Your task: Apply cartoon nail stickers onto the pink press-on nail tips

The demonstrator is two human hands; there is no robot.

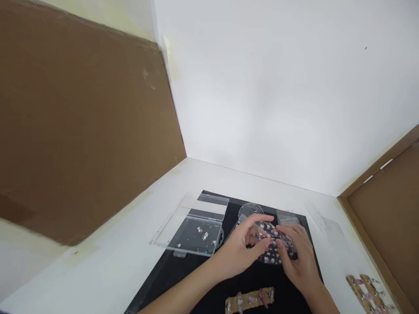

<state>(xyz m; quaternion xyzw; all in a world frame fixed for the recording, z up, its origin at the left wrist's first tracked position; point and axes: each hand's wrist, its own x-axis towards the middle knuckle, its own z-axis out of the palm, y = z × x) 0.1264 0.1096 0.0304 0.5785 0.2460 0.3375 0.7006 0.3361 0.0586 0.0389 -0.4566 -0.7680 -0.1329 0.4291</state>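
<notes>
Presently, left hand (244,248) curved, right hand (297,257) curled at clear patterned sheet (270,258) over black mat (193,279); exact grip unclear.

Both of your bare hands work close together in the lower centre-right of the frame. Your left forearm (183,291) slants up from the bottom edge to your left hand (240,253), its index finger (263,217) stretched rightward above the thumb (262,247), a gap between the two. Your right forearm (322,301) rises from the lower right, and your right hand (299,259) leans leftward, fingers bent, thumb pointing up toward your left thumb's tip.
</notes>
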